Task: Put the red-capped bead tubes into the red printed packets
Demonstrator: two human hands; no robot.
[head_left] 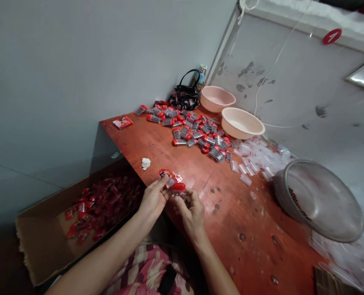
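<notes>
Over the near edge of the red table (231, 205), my two hands are close together. My right hand (194, 211) is closed around a small clear container with a red cap (179, 187) and dark contents. Between the thumb and fingers of my left hand (155, 196) is the edge of a red printed packet (172, 175), with a clear part showing beneath the thumb. Farther back lies a heap of similar red-capped containers (197, 131). To its right are scattered empty clear containers (252, 159).
At left, below the table, a cardboard box (40, 241) holds many red packets. Two plastic basins (243, 123) and a black handbag (184, 98) stand at the back. A metal bowl (326, 196) sits on the right. A crumpled white tissue (145, 163) lies near the left edge.
</notes>
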